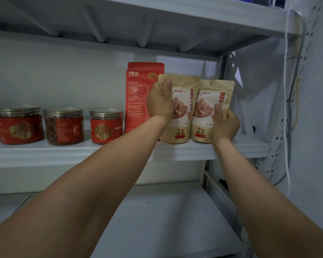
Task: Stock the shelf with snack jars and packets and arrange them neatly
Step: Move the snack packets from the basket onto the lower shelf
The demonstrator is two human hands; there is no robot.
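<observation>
Fingers of left hand (159, 103) grip upright tan left pouch (181, 127), right hand (225, 125) fingers its matching right pouch (207, 97).

Left packet (181, 127) is being gripped at its top corner by left hand (159, 103); right packet (207, 101), mid-edge, by right hand (225, 125).

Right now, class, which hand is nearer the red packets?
Left. The left hand, gripping the left pouch by its top corner, overlaps the right edge of the red packets. The right hand grips the right pouch at its far edge, with both pouches between it and them.
</observation>
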